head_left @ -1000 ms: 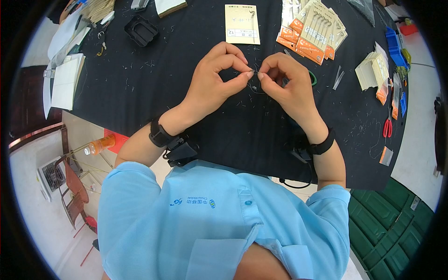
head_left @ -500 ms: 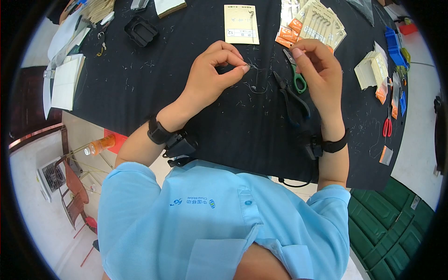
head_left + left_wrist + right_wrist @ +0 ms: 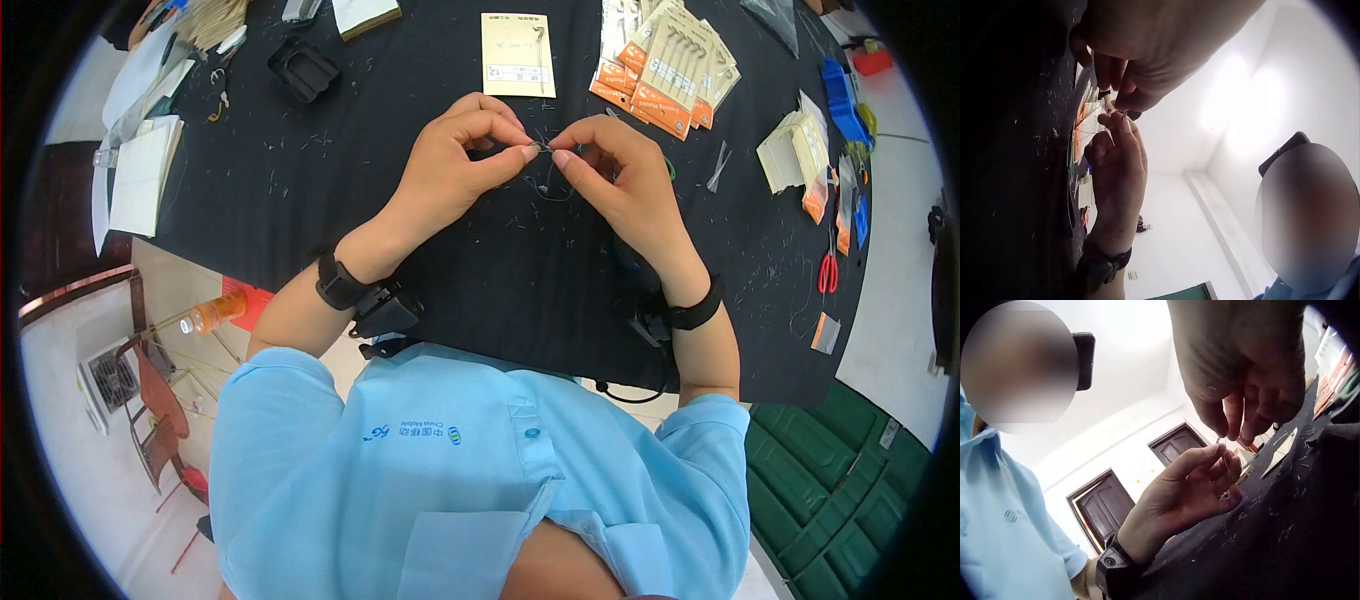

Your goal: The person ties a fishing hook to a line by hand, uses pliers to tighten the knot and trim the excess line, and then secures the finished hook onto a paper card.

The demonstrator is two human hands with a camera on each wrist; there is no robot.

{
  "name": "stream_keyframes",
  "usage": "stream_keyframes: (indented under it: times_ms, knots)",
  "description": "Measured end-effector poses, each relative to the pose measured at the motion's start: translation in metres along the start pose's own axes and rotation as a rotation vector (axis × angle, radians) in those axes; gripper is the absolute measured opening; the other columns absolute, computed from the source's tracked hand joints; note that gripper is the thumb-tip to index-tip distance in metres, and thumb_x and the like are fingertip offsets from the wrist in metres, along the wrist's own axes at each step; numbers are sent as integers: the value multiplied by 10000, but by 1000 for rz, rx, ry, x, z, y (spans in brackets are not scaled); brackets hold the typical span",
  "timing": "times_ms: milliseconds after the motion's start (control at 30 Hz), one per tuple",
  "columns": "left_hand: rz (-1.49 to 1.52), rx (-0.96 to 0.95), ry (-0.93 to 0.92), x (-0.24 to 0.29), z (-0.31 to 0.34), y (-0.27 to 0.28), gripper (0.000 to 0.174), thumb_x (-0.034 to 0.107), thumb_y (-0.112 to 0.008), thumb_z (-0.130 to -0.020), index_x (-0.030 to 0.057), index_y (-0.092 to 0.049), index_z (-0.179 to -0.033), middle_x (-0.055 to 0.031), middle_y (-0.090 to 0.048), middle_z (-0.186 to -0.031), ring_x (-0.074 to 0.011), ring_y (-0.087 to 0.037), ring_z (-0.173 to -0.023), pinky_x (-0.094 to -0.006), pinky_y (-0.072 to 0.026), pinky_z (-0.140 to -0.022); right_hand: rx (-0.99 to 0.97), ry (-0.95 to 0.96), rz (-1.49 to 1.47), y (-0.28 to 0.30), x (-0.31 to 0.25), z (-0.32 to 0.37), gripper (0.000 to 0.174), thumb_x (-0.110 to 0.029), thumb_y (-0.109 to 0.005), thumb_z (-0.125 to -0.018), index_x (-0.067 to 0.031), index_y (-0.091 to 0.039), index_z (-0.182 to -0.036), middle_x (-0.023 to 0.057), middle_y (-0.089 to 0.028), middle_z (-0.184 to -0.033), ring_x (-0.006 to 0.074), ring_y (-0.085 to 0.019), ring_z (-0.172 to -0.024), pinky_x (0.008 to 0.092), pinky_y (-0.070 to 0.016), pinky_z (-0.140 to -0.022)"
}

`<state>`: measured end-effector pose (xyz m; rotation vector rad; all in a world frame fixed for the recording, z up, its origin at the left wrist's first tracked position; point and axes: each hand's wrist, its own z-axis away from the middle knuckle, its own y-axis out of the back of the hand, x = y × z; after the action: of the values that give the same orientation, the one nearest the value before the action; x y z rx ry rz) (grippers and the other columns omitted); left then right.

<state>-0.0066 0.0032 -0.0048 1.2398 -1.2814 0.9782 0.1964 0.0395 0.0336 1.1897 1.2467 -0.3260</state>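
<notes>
My left hand (image 3: 455, 155) and right hand (image 3: 630, 180) meet fingertip to fingertip above the black cloth. The left thumb and forefinger pinch a small fish hook (image 3: 1219, 440), mostly covered by the fingertips. A thin fishing line (image 3: 1227, 464) curves down from it in the right wrist view. My right thumb and forefinger pinch at the same spot, from the other side; the fine line between the hands shows in the head view. Beyond them lies a cream card (image 3: 517, 75) with a hook snelled along it.
Orange-and-cream hook packets (image 3: 665, 75) lie fanned at the back right. Green scissors (image 3: 671, 168) are mostly hidden behind the right hand. Clear strips (image 3: 718, 165), red-handled scissors (image 3: 829, 272) and a stack of cards (image 3: 795, 152) sit right; a black tray (image 3: 303, 68) sits left. Line scraps dot the cloth.
My right hand left the left fingertips, moved right over the scissors and packets, then came back to meet them. My left hand kept its pinch, nearly still.
</notes>
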Motion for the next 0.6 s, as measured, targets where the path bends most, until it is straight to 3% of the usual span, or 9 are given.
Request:
stream_keyframes:
  times_ms: [300, 367, 600]
  knots:
    - [-160, -23, -77, 0, 0, 1, 101, 124, -661, -842, 38, -662, -895, -18, -510, -1002, -80, -554, -867, -217, -456, -762, 2, -20, -43, -4, 9, 1, 128, -140, -654, -833, -23, -647, -883, 30, -600, -762, 81, -515, -598, 215, -391, -536]
    - [-167, -14, -82, 1, 0, 0, 105, 126, -665, -838, 37, -663, -894, -20, -511, -1001, -85, -556, -869, -221, -459, -763, -91, -166, -201, -3, 13, 1, 159, -173, -648, -854, -21, -647, -902, 19, -608, -773, 67, -525, -616, 207, -403, -547]
    - [-194, 7, -109, 1, 0, 1, 110, 127, -674, -827, 44, -671, -899, -23, -512, -1004, -97, -557, -876, -228, -461, -770, -154, -291, -455, 1, 10, 0, 210, -229, -630, -892, -32, -637, -966, -1, -611, -784, 52, -533, -632, 185, -421, -580]
